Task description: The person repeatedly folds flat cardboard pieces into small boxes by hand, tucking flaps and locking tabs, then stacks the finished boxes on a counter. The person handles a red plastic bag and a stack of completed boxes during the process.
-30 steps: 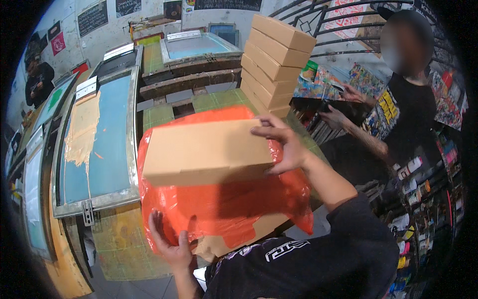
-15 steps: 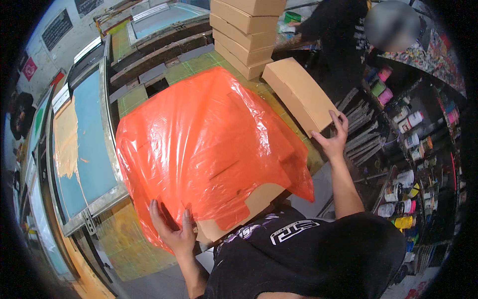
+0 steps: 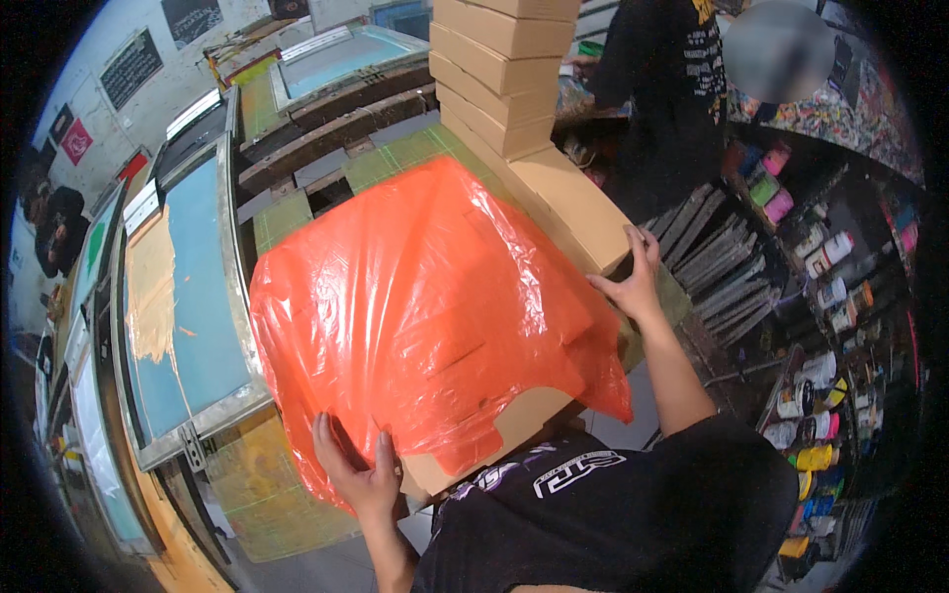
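Observation:
My right hand (image 3: 635, 288) grips the near end of a closed brown cardboard box (image 3: 573, 201), thumb on one side and fingers on the other. The box's far end meets the foot of a tall stack of similar boxes (image 3: 502, 84). To its left, a glossy orange plastic sheet (image 3: 405, 306) drapes over a pile of brown cardboard (image 3: 539, 413), which shows along the near edge. At the near left corner of that pile, my left hand (image 3: 361, 476) rests against the plastic with its fingers spread, holding nothing.
Framed printing screens (image 3: 193, 306) line the left, one smeared with beige paint. Another framed screen (image 3: 346, 61) lies farther back. A person in black (image 3: 664, 109) stands at the back right. Squeegees (image 3: 717, 262) and several paint jars (image 3: 828, 255) fill the right side.
The cardboard box in my right hand has moved left, up against the stack. My left hand stays at the orange sheet's near corner. The whole view has shifted slightly.

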`<state>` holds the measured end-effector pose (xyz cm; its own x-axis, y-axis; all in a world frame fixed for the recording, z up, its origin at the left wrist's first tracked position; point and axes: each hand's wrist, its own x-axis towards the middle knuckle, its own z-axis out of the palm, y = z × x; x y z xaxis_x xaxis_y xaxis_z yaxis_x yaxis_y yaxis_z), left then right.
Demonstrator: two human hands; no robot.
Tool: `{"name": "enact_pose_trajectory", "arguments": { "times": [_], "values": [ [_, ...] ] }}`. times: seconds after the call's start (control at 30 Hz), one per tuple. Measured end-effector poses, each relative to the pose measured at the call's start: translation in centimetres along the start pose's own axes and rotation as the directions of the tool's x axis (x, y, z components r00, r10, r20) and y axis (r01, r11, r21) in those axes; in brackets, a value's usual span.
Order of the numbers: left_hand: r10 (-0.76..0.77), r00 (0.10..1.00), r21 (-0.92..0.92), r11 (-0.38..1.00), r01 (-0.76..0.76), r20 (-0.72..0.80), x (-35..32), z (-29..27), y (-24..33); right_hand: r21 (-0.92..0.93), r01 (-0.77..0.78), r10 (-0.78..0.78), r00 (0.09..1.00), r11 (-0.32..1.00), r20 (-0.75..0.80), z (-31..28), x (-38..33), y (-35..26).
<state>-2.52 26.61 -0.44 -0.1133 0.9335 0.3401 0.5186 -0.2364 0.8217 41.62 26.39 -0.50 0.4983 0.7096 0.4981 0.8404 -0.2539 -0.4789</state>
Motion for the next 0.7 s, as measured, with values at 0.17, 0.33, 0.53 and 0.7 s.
{"name": "enact_pose_trajectory", "arguments": {
  "times": [0.17,0.33,0.53,0.7],
  "values": [
    [0.03,0.999,-0.003,1.0,-0.03,-0.03,0.0,0.4,-0.1,0.097,0.175,-0.152,0.966,0.98,-0.209,-1.3,7.7,-3.4],
    [0.045,0.998,0.013,0.999,-0.044,-0.035,-0.1,0.0,-0.1,0.09,-0.071,0.072,0.997,0.993,-0.01,5.8,17.8,-8.6],
    [0.049,0.998,-0.043,0.998,-0.051,-0.045,0.2,0.6,-0.3,0.135,-0.097,0.108,0.991,0.986,-0.083,11.5,21.6,-7.7],
    [0.048,0.997,-0.013,0.999,-0.048,-0.062,0.1,0.3,-0.4,0.312,-0.095,0.106,0.994,0.945,-0.017,11.3,21.3,-8.4]
  ]
}}
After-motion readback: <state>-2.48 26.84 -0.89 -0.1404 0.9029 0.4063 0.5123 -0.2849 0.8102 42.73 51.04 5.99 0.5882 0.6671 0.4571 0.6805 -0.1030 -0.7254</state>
